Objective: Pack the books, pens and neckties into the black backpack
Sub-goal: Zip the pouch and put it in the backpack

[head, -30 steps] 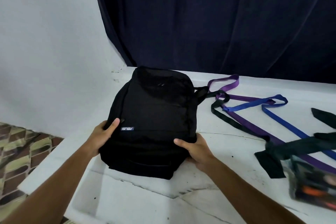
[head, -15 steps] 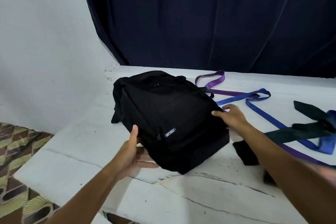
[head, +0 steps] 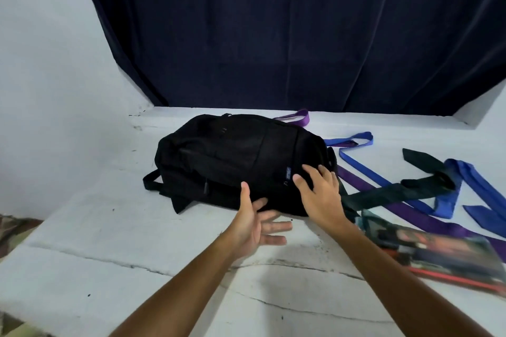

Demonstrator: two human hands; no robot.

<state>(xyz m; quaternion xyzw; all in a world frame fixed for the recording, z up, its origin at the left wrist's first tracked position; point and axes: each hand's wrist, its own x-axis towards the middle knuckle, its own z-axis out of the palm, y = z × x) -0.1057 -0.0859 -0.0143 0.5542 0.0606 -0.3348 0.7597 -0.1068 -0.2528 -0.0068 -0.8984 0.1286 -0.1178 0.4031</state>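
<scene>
None of the things looked packed yet; the black backpack [head: 241,164] lay flat on the white surface [head: 115,238], just in front of both hands, and no open zip showed on it. The left hand [head: 256,223] was spread with straight fingers, its fingertips against the near edge of the bag, holding nothing; the right hand [head: 319,194] was spread too, its fingers resting on top of the bag near the small blue label, holding nothing.

Lots was left to do; the neckties were all out on the surface to the right of the right hand: a purple necktie [head: 427,217], a blue necktie [head: 364,171] and a dark necktie [head: 394,194], all crossed over each other. A blurry book [head: 438,249] lay close to the right forearm, with a red pen [head: 451,280] at its near edge; I could not tell if more books or pens were there.

I think the bag needed opening first.

For moving room, the surface was bare to the left of the left hand, but its edge dropped to a patterned floor [head: 13,232] there, so the bag should not slide that way; a dark curtain [head: 273,35] and a wall stood behind the bag, past the hands.
</scene>
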